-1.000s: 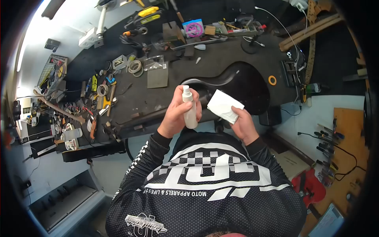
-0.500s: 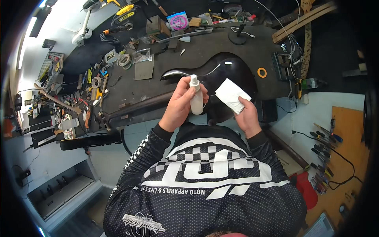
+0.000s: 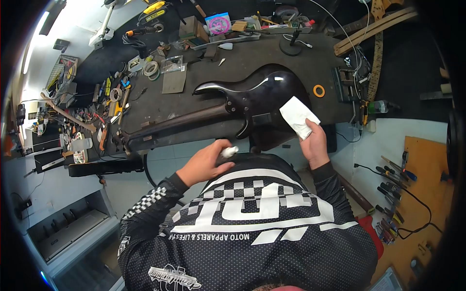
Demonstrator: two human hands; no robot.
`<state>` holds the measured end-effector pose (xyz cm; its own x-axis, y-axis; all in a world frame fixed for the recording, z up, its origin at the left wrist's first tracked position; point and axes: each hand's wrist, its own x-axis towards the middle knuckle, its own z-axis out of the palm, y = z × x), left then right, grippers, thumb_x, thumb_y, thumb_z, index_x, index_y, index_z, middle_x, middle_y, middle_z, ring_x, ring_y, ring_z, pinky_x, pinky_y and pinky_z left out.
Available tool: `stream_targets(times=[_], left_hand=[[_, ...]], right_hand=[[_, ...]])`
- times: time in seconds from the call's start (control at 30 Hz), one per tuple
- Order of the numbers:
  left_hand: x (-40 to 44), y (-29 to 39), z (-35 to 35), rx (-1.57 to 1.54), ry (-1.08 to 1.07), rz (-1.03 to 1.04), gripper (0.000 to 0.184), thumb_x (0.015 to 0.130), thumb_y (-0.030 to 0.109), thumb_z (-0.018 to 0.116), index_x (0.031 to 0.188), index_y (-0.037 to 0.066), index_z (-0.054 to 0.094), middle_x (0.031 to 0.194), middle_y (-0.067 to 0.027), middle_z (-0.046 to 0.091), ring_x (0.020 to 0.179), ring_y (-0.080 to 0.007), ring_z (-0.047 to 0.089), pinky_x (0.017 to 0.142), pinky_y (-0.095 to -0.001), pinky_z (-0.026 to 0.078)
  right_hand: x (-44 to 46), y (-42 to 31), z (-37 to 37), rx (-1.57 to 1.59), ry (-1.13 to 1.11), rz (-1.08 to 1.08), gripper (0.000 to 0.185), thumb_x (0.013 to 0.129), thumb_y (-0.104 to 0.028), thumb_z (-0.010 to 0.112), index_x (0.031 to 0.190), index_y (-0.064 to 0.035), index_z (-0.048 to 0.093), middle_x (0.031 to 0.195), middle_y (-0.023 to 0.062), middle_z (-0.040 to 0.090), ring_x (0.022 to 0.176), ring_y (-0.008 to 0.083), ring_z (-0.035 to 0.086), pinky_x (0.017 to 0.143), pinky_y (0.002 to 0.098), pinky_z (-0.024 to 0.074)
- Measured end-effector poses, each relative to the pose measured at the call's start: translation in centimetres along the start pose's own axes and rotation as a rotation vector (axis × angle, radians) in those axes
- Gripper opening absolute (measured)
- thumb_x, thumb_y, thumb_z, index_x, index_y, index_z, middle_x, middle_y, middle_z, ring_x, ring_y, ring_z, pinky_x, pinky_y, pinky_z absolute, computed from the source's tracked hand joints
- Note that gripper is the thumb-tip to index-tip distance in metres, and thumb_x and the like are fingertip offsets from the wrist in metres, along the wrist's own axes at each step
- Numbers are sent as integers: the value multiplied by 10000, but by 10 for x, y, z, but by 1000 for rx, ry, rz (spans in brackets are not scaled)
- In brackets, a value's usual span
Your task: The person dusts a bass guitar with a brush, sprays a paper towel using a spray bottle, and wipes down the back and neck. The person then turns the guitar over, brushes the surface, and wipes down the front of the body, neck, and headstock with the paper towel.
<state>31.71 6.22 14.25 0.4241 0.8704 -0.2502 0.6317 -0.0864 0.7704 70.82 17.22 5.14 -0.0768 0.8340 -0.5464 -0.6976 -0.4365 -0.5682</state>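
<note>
Curling partway around the white bottle (image 3: 229,152), the left grip (image 3: 206,162) has hold of it just off the surface's (image 3: 262,52) near edge; the right grip (image 3: 316,143), thumb on top, pinches a folded white sheet (image 3: 297,116) by the dark guitar (image 3: 274,87) lying there.

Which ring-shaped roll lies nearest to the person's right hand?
The orange roll, just right of the guitar body, beyond the right hand; the paler rolls lie farther away, toward the left.
</note>
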Motion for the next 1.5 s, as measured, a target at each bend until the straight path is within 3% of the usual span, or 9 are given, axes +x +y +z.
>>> stream_targets(times=[0.13, 0.23, 0.27, 0.37, 0.47, 0.6, 0.87, 1.37, 1.5], left_hand=[[-22, -40, -5, 57, 13, -101, 625, 1040, 195, 898, 1513, 57, 512, 1377, -210, 725, 1261, -442, 752, 1074, -478, 606], [8, -55, 8, -57, 241, -124, 616, 1057, 183, 876, 1527, 58, 497, 1374, -199, 727, 1274, -414, 763, 1088, -472, 602], [24, -55, 9, -88, 265, -150, 716, 1064, 172, 862, 1652, 69, 467, 1497, -220, 724, 1348, -399, 756, 1132, -460, 588], [88, -52, 13, -14, 488, 124, 778, 1067, 157, 849, 1741, 81, 468, 1600, -246, 706, 1430, -404, 734, 1174, -456, 571], [138, -43, 10, -83, 435, 106, 759, 1074, 153, 818, 1764, 112, 506, 1648, -252, 690, 1482, -425, 706, 1213, -463, 554], [180, -43, 20, -104, 325, 110, 654, 1078, 187, 780, 1699, 168, 578, 1577, -246, 729, 1438, -484, 703, 1204, -498, 562], [193, -54, 42, -18, 272, 41, 594, 1083, 189, 755, 1650, 149, 584, 1530, -249, 745, 1418, -486, 707, 1189, -503, 566], [159, -91, 20, -93, 611, -198, 583, 1076, 171, 774, 1629, 162, 589, 1409, -313, 768, 1304, -539, 737, 1107, -544, 590], [152, -104, 18, 9, 737, -225, 574, 1086, 137, 747, 1630, 137, 564, 1438, -308, 768, 1295, -534, 753, 1095, -514, 593]], right_hand=[[-1, -12, -14, -9, 83, -39, 456, 1153, -79, 612, 1561, 124, 608, 1570, 243, 715, 1455, 368, 717, 1278, 479, 549], [2, -14, -25, 12, 113, -60, 451, 1145, -74, 622, 1552, 120, 608, 1560, 242, 718, 1448, 368, 719, 1274, 478, 552], [3, -14, -28, 20, 125, -68, 450, 1142, -72, 626, 1548, 120, 607, 1558, 242, 719, 1447, 368, 719, 1273, 478, 553], [8, -11, -39, 26, 142, -95, 447, 1139, -73, 629, 1539, 126, 605, 1553, 244, 719, 1448, 370, 717, 1269, 480, 555], [11, -11, -48, 16, 182, -121, 459, 1138, -80, 635, 1548, 124, 602, 1556, 246, 718, 1453, 373, 714, 1271, 483, 552], [14, -12, -62, 26, 240, -149, 468, 1139, -89, 639, 1559, 114, 606, 1565, 239, 717, 1457, 372, 715, 1274, 479, 548], [8, -11, -89, 34, 310, -168, 451, 1150, -106, 640, 1549, 104, 622, 1575, 229, 717, 1456, 364, 718, 1268, 476, 555], [59, -21, -80, -160, 239, -268, 448, 1197, -209, 644, 1532, 89, 643, 1540, 193, 744, 1398, 304, 754, 1211, 426, 582], [73, -20, -58, -522, 136, -400, 555, 1257, -243, 532, 1695, 98, 523, 1666, 234, 663, 1543, 337, 658, 1303, 416, 492]])
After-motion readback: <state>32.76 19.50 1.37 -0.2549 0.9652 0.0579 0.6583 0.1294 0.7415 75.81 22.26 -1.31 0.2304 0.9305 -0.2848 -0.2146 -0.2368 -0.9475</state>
